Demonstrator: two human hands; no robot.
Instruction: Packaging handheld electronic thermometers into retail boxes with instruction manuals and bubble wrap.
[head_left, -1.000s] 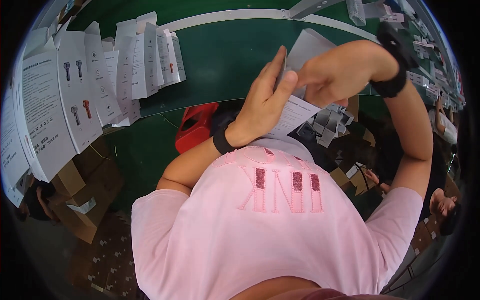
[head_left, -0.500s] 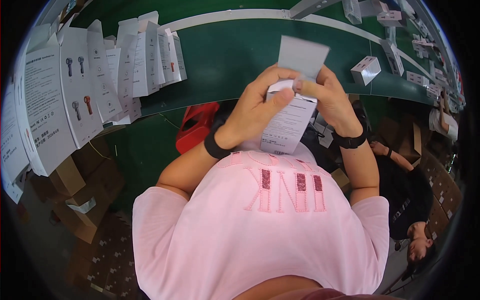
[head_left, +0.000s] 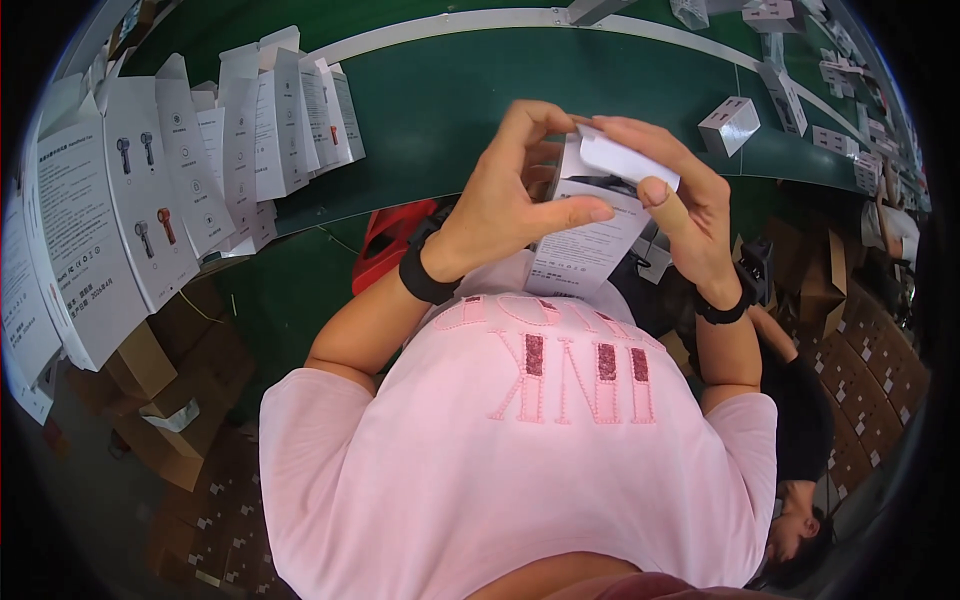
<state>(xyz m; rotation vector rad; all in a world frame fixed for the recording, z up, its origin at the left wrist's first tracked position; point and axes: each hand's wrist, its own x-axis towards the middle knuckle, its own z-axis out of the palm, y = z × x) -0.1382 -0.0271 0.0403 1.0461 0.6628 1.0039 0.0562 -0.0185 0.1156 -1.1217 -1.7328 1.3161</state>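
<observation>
Just beyond the pink shirt (head_left: 560,480), a white carton (head_left: 585,245) tilts, clasped by the left grip (head_left: 495,205) and right grip (head_left: 692,205); dark print lines its face, its bent flap (head_left: 622,160) bares a dark gap. Farther off: the green desk (head_left: 430,120).

u've got a white printed carton (head_left: 590,235) btwn ur L hand (head_left: 490,205) and R hand (head_left: 702,220), R thumb (head_left: 664,204) by the bent top flap (head_left: 622,160) w/ something dark (head_left: 605,183) under it. Open-top fan cartons (head_left: 140,190) stand along the green bench (head_left: 430,100) to ur left, small white box (head_left: 730,128) to the right.
</observation>
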